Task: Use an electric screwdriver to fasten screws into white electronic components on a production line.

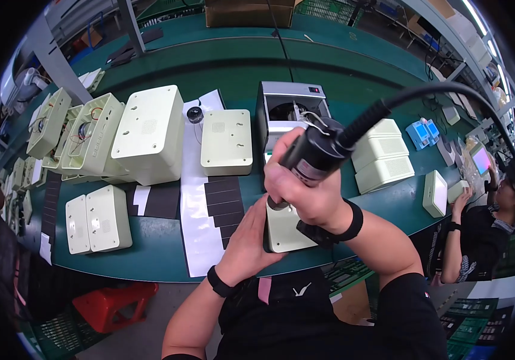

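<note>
My right hand is wrapped around a black electric screwdriver, whose thick cable arcs up and off to the right. The tool points down at a cream plastic housing near the table's front edge; its tip is hidden behind my hand. Against that housing's near left corner presses my left hand, fingers together along the side and thumb along the front edge. Just beyond stands a grey and black screw feeder, partly covered by the right hand. Another cream housing lies face down to its left.
More cream housings stand at the left, some open with wiring. White sheet and black foam strips lie left of my hands. Grilled housings and blue devices are at right, where a co-worker handles a housing.
</note>
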`<state>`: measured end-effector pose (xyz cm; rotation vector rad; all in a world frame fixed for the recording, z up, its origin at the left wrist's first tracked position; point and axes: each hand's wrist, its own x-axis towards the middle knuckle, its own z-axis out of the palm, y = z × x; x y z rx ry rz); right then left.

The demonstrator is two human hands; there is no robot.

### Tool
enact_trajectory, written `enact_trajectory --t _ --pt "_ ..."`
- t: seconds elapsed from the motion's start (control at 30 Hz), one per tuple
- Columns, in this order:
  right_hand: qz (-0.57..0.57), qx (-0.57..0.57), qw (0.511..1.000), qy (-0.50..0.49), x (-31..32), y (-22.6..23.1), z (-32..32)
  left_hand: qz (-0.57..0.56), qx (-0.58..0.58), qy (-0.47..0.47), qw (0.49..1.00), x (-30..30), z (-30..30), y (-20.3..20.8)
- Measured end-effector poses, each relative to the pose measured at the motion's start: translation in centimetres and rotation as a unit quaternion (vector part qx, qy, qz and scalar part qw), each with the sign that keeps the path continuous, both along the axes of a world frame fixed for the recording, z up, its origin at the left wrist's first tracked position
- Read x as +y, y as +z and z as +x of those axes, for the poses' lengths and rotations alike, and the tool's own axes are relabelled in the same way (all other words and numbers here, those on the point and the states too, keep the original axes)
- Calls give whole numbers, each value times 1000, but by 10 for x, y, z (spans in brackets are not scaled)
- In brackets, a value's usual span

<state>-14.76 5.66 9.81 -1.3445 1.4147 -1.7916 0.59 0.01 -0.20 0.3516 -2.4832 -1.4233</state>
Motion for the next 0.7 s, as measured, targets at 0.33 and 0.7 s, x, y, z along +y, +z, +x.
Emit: enact_trajectory --t 0.33,0.7 --pt "17 -41 999 21 2 -5 0 -17 1 5 1000 5 -1 3" --pt "-115 -13 984 -134 27 64 -29 -21 -21 18 999 8 2 2"
